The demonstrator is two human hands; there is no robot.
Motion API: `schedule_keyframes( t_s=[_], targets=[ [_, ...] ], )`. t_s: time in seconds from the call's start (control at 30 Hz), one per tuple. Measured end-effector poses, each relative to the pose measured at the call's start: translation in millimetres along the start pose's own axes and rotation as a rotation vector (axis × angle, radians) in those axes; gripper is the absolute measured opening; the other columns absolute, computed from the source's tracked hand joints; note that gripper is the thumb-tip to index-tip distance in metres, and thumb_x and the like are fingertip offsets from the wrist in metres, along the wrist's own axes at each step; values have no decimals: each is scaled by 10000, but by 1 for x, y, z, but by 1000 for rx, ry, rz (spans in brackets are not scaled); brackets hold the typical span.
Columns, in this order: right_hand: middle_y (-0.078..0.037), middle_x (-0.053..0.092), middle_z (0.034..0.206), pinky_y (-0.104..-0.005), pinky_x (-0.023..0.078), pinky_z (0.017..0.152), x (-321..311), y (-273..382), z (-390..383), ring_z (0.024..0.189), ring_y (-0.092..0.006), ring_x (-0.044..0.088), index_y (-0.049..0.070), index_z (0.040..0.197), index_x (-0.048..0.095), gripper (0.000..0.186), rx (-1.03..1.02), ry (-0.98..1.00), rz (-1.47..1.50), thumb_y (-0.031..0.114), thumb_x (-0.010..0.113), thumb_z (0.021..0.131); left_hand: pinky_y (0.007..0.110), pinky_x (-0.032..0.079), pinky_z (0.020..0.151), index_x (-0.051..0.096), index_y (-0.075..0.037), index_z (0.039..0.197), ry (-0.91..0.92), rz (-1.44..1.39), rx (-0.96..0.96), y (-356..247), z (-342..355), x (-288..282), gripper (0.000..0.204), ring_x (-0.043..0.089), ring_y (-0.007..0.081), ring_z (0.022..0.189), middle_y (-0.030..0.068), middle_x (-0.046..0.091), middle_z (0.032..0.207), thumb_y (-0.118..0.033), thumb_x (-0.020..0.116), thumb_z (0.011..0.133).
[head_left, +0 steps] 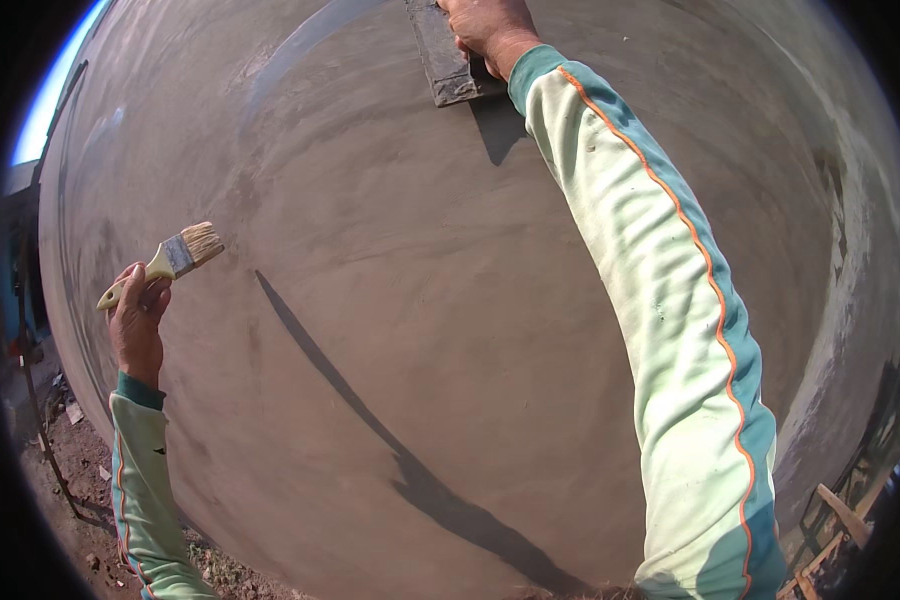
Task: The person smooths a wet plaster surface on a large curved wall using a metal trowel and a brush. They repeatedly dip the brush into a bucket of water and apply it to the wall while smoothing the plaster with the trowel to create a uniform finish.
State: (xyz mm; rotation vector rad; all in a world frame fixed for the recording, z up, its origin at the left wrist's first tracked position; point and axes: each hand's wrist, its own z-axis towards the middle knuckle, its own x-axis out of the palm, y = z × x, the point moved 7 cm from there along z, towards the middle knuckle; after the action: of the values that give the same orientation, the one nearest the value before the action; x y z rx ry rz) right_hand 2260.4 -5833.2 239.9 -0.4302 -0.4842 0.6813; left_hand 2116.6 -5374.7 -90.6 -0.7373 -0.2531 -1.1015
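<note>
My left hand (138, 325) grips a paintbrush (177, 255) by its pale yellow handle, at the left of the view. The brush has a grey metal band and tan bristles pointing up and to the right. At the top, my right hand (490, 28) is closed on a plastering float (440, 58), a flat, dark, mortar-smeared board. Its lower end shows near the wall; the upper part runs out of view, and the grip is mostly hidden by my fingers. Behind both hands spreads a brown plastered wall (400, 330), with smooth curved trowel marks.
Shadows of an arm and the float fall on the wall. Bare soil with rubble (75, 450) lies at the lower left, beside a thin upright pole (38, 400). Wooden planks (845, 515) lean at the lower right. A paler grey strip (840, 330) runs down the wall's right side.
</note>
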Motion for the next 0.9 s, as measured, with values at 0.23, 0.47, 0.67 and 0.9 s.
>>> schedule_keyframes(
  t_s=[0.23,0.47,0.67,0.9],
  targets=[
    [-277,704,1165,-498,521,1026,-62,88,-120,1132,-445,671,-42,1293,615,469,371,758,766,298,584,971,289,588,895,620,-31,1302,39,-209,55,-106,-128,108,306,715,179,1049,91,699,1161,-208,644,1054],
    [-210,742,975,-447,610,755,-189,92,-265,851,-368,748,-16,1458,519,576,164,905,626,292,648,988,302,608,928,618,-25,1317,121,-221,186,-126,-137,170,310,714,200,1092,104,690,1199,-197,631,1059],
    [-111,747,1155,-359,569,898,-380,7,-273,993,-244,729,14,1399,586,498,450,-82,229,280,722,1001,302,649,834,630,16,1238,499,-411,178,-137,-130,239,304,753,238,982,154,723,1080,-192,681,1022],
    [46,528,759,-240,364,467,-475,50,-269,554,-42,457,64,1307,630,393,1207,-235,273,351,635,1040,312,597,639,675,3,1085,845,-663,174,-243,-212,336,199,702,175,730,98,723,881,-133,734,952]
  ],
)
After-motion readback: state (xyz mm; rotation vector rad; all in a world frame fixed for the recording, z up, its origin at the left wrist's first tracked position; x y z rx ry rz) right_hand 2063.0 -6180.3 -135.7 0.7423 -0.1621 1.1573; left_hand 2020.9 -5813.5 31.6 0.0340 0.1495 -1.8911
